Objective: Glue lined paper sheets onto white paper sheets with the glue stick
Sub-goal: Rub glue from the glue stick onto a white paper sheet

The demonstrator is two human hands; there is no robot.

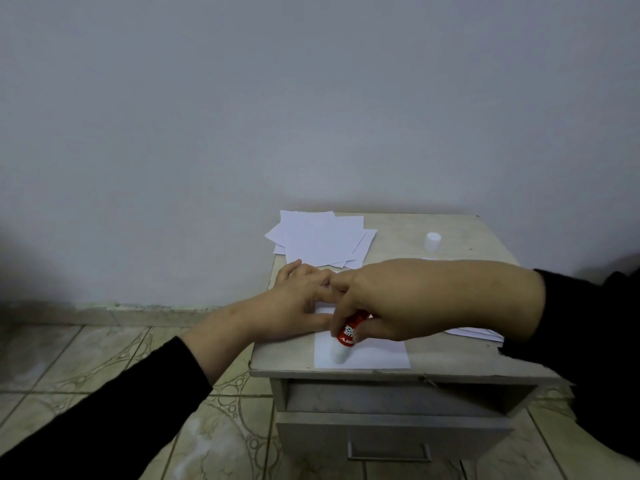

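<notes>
Nearest to us, below the tabletop (450, 362), we see a drawer (398, 434) pulled partly out of the small stand, with a metal handle (389, 452) on its front, and patterned floor tiles (104, 358) spreading out to the left. Our two arms in black sleeves (104, 410) come in from the lower left and from the right.

At the near edge of the tabletop lies a white sheet (377, 355), flat and roughly square to the edge. Our right hand (398, 303) has its fingers curled round the red glue stick (349, 332), holding it tilted with its pale tip down on the left part of that sheet. Our left hand (298, 303) lies just beside it on the left, fingers spread and fairly straight, pressing down on the far left part of the sheet; the two hands touch or nearly touch at the fingertips. Whether the sheet is lined or plain we cannot tell from here.

To the right, partly hidden under our right forearm, the edges of a few more papers (478, 333) show. Farther back on the left side sits a loose pile of white sheets (322, 242), fanned and overlapping, some corners hanging over the left edge. At the far right stands the white cap (433, 241), upright and well apart from everything else. Behind it all rises a plain pale wall (311, 98).
</notes>
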